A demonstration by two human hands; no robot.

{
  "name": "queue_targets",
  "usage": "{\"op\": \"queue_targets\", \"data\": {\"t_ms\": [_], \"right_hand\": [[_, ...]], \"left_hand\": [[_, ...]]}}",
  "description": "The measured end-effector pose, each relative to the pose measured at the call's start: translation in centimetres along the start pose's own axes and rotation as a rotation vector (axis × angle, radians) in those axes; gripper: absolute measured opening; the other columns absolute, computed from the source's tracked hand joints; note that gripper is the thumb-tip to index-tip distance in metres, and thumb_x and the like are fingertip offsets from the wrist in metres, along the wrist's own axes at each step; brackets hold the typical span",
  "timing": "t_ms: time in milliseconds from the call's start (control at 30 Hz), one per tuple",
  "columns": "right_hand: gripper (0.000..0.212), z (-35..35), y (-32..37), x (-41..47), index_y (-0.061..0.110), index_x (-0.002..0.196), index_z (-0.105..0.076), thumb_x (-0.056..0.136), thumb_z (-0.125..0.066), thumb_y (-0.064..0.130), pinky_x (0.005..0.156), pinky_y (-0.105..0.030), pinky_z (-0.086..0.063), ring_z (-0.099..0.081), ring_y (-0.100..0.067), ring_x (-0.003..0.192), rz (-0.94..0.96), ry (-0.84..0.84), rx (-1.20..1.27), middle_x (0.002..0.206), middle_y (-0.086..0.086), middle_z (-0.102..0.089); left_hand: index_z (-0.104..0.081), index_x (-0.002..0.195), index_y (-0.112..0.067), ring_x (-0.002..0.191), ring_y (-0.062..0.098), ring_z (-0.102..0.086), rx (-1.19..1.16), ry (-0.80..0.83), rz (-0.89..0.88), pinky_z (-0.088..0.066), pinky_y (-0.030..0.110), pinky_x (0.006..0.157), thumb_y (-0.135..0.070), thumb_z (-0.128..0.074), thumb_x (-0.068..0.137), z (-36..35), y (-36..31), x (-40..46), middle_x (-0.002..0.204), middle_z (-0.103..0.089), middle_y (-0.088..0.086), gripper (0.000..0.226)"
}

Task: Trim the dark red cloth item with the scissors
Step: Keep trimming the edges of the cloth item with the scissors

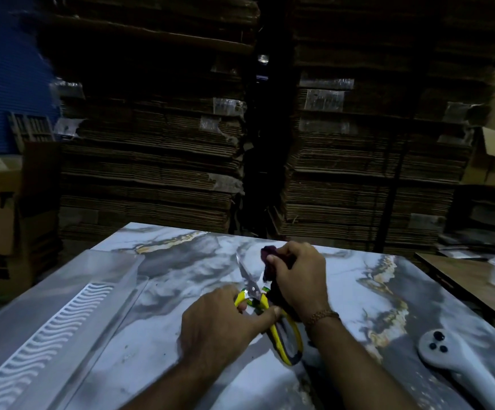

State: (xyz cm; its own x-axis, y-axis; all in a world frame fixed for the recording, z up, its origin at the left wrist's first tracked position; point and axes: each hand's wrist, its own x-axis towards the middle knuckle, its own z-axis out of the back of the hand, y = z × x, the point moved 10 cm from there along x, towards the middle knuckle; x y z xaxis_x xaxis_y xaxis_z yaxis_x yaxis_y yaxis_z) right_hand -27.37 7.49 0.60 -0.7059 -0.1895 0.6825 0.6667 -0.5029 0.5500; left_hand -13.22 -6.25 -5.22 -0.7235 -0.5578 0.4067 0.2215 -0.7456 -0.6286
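Right hand (298, 276) was clamped around the dark red cloth (270, 261), fingers curled over it, a wad of fabric poking out past the knuckles toward the far side. Left hand (219, 324) lay on the scissors (265, 303) at the yellow handles, thumb pressed across the near the pivot, fingers closed onto the upper handle; frame was motion-blurred, so whether any finger sat inside a loop could not be told. Lower handle loop stuck out toward the camera, free of both hands. Blades pointed away, and looked shut or nearly so.

Step, as judged: picking up or re-seating the scissors, not cutting yet. Blades sat just beside the cloth, left of it, no fabric between them. Next move would call for a proper grip through the loops, blades opened, and the right hand feeding an exposed edge of cloth into them.

Cloth looked small, bunched, very dark maroon, soft and crumpled, mostly hidden under the right hand; it was held just above or on the marbled tabletop (373, 291), near the table's middle. No loose threads visible at this resolution.

Near right, a pale handle-shaped object (438, 347) with dark dots lay on the table. Left, a ribbed plastic tray (57, 327). Beyond, stacked flat cardboard (157, 161) in dim light.
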Motion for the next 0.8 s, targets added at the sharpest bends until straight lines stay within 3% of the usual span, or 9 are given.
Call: {"op": "queue_targets", "data": {"t_ms": [100,200,233,300,367,500,633,800], "right_hand": [[0.012,2.3,-1.2,-0.2,0.017,0.089,-0.078,0.086,-0.080,0.029,0.072,-0.028,-0.043,-0.061,-0.018,0.083,-0.064,-0.170,0.022,0.085,0.000,-0.067],[0.015,3.7,-3.9,-0.7,0.016,0.092,-0.077,0.090,-0.078,0.030,0.066,-0.017,-0.045,-0.066,-0.012,0.080,-0.290,-0.253,0.246,0.078,0.010,-0.068],[0.017,3.1,-4.9,-1.0,0.014,0.092,-0.076,0.091,-0.078,0.031,0.067,-0.017,-0.048,-0.068,-0.012,0.080,-0.380,-0.224,0.314,0.078,0.010,-0.068],[0.024,0.6,-6.7,-1.4,0.011,0.089,-0.076,0.092,-0.076,0.035,0.076,-0.035,-0.061,-0.074,-0.022,0.086,-0.526,-0.106,0.468,0.082,0.000,-0.075],[0.028,-1.5,-6.9,-2.0,0.010,0.086,-0.077,0.094,-0.073,0.037,0.082,-0.050,-0.064,-0.076,-0.029,0.090,-0.621,0.020,0.582,0.087,-0.009,-0.079],[0.025,-3.1,-5.8,-2.7,0.006,0.093,-0.076,0.096,-0.072,0.030,0.083,-0.047,-0.064,-0.077,-0.029,0.093,-0.657,0.172,0.658,0.095,-0.013,-0.080],[0.013,-3.4,-4.6,-3.2,0.008,0.100,-0.074,0.093,-0.076,0.019,0.066,-0.030,-0.061,-0.077,-0.023,0.089,-0.614,0.191,0.669,0.096,-0.011,-0.080],[0.013,-4.9,-3.0,-4.3,0.005,0.101,-0.079,0.094,-0.074,0.015,0.084,-0.050,-0.064,-0.079,-0.034,0.092,-0.643,0.306,0.802,0.093,-0.015,-0.082]], "left_hand": [[-0.045,0.065,-0.026,0.055,0.008,-0.047,0.012,-0.025,-0.016,-0.031,0.031,0.051,-0.100,-0.057,0.062,0.2,-0.1,-0.1,0.058,-0.053,-0.004,0.075],[-0.047,0.066,-0.028,0.059,0.009,-0.052,0.012,-0.044,-0.028,-0.040,0.031,0.053,-0.102,-0.054,0.062,0.1,-0.1,0.1,0.060,-0.057,-0.006,0.074],[-0.049,0.068,-0.027,0.060,0.009,-0.054,0.015,-0.046,-0.032,-0.044,0.032,0.055,-0.103,-0.052,0.062,0.0,0.0,0.2,0.060,-0.057,-0.006,0.076],[-0.049,0.069,-0.026,0.059,0.008,-0.054,0.017,-0.048,-0.040,-0.046,0.033,0.054,-0.103,-0.051,0.062,-0.1,-0.1,0.3,0.060,-0.056,-0.006,0.077],[-0.048,0.069,-0.028,0.057,0.007,-0.052,-0.010,-0.037,-0.044,-0.039,0.031,0.050,-0.099,-0.055,0.064,-0.1,-0.2,0.3,0.060,-0.055,-0.006,0.071],[-0.048,0.069,-0.030,0.057,0.007,-0.051,-0.060,-0.030,-0.056,-0.036,0.030,0.051,-0.093,-0.060,0.067,0.2,-0.3,0.2,0.062,-0.054,-0.007,0.064],[-0.048,0.070,-0.030,0.060,0.008,-0.050,-0.076,-0.019,-0.065,-0.034,0.030,0.053,-0.090,-0.063,0.069,0.1,-0.5,0.2,0.064,-0.054,-0.006,0.062],[-0.051,0.073,-0.029,0.063,0.010,-0.055,-0.046,-0.024,-0.060,-0.041,0.031,0.053,-0.089,-0.064,0.070,-0.1,-0.5,0.4,0.068,-0.060,-0.006,0.061]]}}
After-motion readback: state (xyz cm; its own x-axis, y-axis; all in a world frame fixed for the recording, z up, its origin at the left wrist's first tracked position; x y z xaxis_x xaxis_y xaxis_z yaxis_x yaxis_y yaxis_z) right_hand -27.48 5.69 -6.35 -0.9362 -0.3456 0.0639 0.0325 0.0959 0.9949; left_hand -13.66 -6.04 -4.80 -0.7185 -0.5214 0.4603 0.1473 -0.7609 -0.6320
